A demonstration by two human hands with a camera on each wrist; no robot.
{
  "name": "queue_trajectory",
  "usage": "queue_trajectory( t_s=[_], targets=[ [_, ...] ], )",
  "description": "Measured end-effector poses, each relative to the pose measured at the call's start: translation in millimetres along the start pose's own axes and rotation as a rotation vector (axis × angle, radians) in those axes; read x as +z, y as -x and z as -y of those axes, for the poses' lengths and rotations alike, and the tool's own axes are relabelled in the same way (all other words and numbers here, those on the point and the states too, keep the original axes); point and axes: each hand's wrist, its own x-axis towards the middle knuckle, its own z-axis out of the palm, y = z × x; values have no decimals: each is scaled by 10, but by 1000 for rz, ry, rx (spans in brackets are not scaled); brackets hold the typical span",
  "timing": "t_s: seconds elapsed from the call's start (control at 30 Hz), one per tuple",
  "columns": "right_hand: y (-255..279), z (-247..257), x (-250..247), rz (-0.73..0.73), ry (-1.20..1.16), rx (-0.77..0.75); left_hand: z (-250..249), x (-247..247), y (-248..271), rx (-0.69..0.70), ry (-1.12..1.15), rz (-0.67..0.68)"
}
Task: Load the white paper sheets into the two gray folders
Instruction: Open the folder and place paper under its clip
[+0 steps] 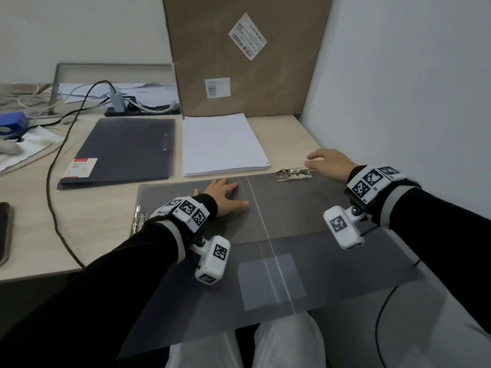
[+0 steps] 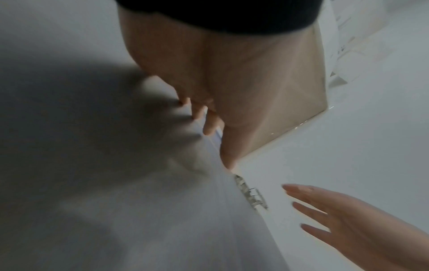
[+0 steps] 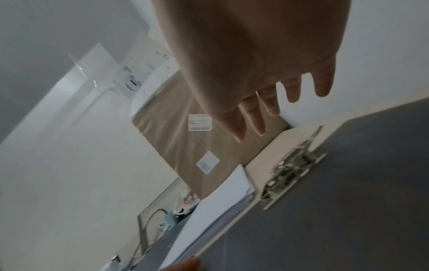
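Fingers spread flat, the left hand [image 1: 224,196] presses the left leaf of an open gray folder [image 1: 292,213] overhanging the desk's [image 1: 106,221] near edge. The right hand [image 1: 328,163], fingers straight and loose, holds nothing beside the folder's metal clip [image 1: 293,174]. Beyond lies a stack of white paper sheets [image 1: 223,144]; left of it, a closed gray folder [image 1: 125,150].

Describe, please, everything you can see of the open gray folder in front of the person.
The open folder lies flat, spread across the desk's near edge and overhanging the person's lap. It looks like translucent gray plastic with a pale centre crease. A metal clip sits at its far edge, another at its left edge. The left hand rests flat on it; no paper is inside.
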Motion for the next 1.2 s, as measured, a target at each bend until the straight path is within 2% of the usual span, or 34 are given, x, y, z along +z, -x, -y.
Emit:
queue_trajectory(
  t_s=[0.1, 0.23, 0.37, 0.53, 0.77, 1.2],
  targets=[
    [-207, 240, 88, 8, -66, -25, 0, -211, -45, -36, 318, -174],
    [-514, 499, 313, 84, -74, 31, 177, -561, -278, -162, 372, -282],
    [-771, 629, 529, 125, -146, 89, 353, -667, -541, -294, 384, -289],
    [-976, 735, 702, 176, -222, 123, 379, -615, -743, -341, 330, -228],
    [-1081, 722, 859, 227, -287, 95, 395, -536, -897, -333, 265, -229],
    [-1028, 692, 843, 299, -309, 101, 404, -559, -772, -262, 238, -222]
  ],
)
